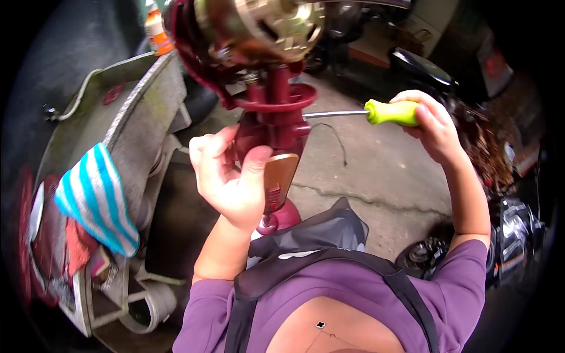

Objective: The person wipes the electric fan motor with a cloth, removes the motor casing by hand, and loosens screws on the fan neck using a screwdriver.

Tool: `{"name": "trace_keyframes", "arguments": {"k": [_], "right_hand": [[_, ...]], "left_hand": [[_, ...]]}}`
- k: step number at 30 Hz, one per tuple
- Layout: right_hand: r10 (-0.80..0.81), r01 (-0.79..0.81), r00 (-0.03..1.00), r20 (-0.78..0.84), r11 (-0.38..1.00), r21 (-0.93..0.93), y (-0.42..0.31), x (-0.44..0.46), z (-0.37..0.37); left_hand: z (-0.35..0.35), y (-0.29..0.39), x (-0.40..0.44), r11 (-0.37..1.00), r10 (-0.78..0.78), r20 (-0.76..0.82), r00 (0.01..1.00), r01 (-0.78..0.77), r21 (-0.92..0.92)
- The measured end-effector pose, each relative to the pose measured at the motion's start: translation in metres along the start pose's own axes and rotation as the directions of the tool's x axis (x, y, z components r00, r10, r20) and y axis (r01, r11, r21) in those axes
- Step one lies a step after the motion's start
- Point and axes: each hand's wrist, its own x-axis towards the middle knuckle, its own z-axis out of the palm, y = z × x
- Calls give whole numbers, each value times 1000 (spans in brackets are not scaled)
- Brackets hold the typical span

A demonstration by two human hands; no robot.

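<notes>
A dark red fan [268,126] stands upright in front of me, its brass-coloured motor [256,29] bare at the top. My left hand [229,179] is closed around the fan's neck, thumb beside a gold-coloured panel [281,176]. In my right hand [434,126] is a screwdriver [389,113] with a lime green handle. Its metal shaft points left, and the tip meets the side of the neck below a round collar; the exact contact point is hidden.
On the left is a grey sink [132,112] with a striped blue and white towel [100,200] over its edge. An orange and white bottle [157,29] stands behind it. A cracked concrete floor [376,159] lies below, with dark motorbike parts [424,67] to the right.
</notes>
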Motion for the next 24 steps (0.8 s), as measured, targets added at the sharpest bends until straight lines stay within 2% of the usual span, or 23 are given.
{"name": "trace_keyframes", "arguments": {"k": [1,2,3,6,7,8,9,10,11,12,13,14,15,17,18,20,21,23,24], "right_hand": [[-247,224,968,-45,932,-284,4,0,0],[-399,391,916,36,872,-294,11,4,-3],[-541,572,815,209,691,-443,10,10,-11],[-774,697,613,158,435,-570,36,23,-8],[-755,705,654,-54,633,-320,52,33,-5],[-609,621,784,-122,769,153,52,34,1],[-436,392,897,-76,704,592,51,34,6],[-472,391,881,-18,708,588,49,37,2],[-303,291,947,-105,674,679,38,36,9],[-254,148,965,71,745,651,34,39,-4],[-195,16,951,239,806,592,32,43,-19],[-4,-122,963,268,883,454,33,47,-27],[62,-143,962,267,945,294,40,51,-35],[-116,46,959,259,964,261,37,57,-36],[-479,468,865,147,877,105,38,63,-36],[-692,745,656,303,659,-108,31,60,-47],[-768,851,523,369,497,-170,27,58,-53],[-852,929,356,384,275,-249,27,61,-46],[-863,921,380,333,322,-218,30,63,-45]], "left_hand": [[4,2,-1,999,-8,-53,999,5,-50],[1,0,-1,999,7,-48,999,-9,-40],[3,-1,-1,996,-4,-65,998,-2,-92],[6,1,-3,993,-34,-67,997,26,-117],[7,2,-4,989,-67,-51,996,60,-135],[10,2,-6,985,-83,-47,995,75,-152],[11,1,-8,981,-102,-43,994,93,-171],[9,-1,-9,984,-70,1,998,69,-163],[11,3,-8,980,-85,4,996,85,-178],[11,4,-9,982,-86,-13,996,83,-169],[10,3,-9,984,-84,-28,996,79,-163],[11,5,-9,988,-75,-24,997,71,-135],[13,6,-9,984,-85,-29,996,79,-158],[16,6,-7,981,-67,-9,998,64,-182],[16,4,-7,985,-55,-12,998,52,-167],[13,-7,-5,989,-37,-19,999,34,-143],[10,-14,-4,984,-43,-27,999,38,-175],[12,-14,-1,979,-49,-33,998,41,-200],[14,-13,1,974,-65,-4,998,63,-216]]}}
